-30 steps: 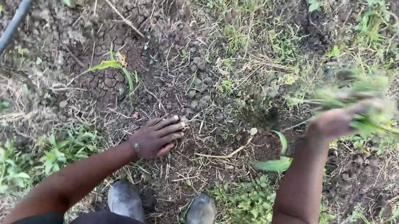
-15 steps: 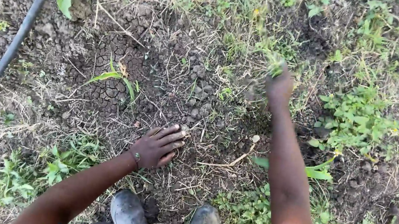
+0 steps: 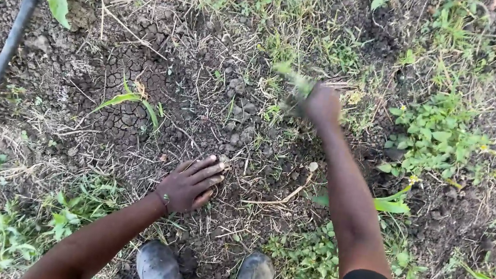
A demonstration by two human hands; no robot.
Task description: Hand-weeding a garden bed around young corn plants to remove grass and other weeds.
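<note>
The left hand (image 3: 190, 185) is lying flat, fingers spread, pressing on the cracked soil (image 3: 135, 95). The right hand (image 3: 322, 103) is closing around a blurred green weed (image 3: 294, 80) farther ahead, near the grass.

Left hand (image 3: 190, 185) flat on cracked soil (image 3: 127, 107) — right hand (image 3: 322, 103) grips a blurred weed tuft (image 3: 293, 82).
</note>
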